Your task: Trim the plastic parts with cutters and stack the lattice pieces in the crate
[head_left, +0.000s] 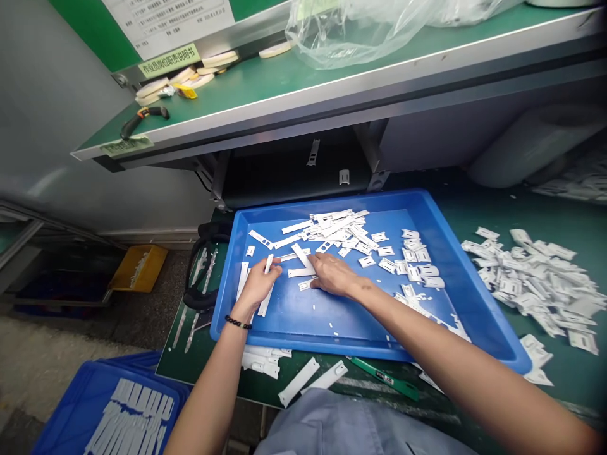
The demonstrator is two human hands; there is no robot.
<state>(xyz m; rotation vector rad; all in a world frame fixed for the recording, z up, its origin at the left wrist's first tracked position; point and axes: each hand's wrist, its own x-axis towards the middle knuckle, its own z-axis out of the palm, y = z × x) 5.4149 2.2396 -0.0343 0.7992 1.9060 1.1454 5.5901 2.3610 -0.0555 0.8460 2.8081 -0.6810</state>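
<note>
A green shelf overhangs the green worktop, which carries a blue tray. Inside the tray, toward its left edge, the left hand pinches a white strip between thumb and fingers. Just beside it, the right hand has its fingers closed on the end of a second strip (how firmly, I cannot tell). A loose hold could drop that piece among its lookalikes. Toward the tray's far edge, the tangled heap could slide if a knuckle brushed it, mixing with the small parts near the right edge. Outside, a forearm or the body could sweep the loose pieces and the green tool off the worktop's near edge. A shove of the tray rightward could scatter the outer pile.
</note>
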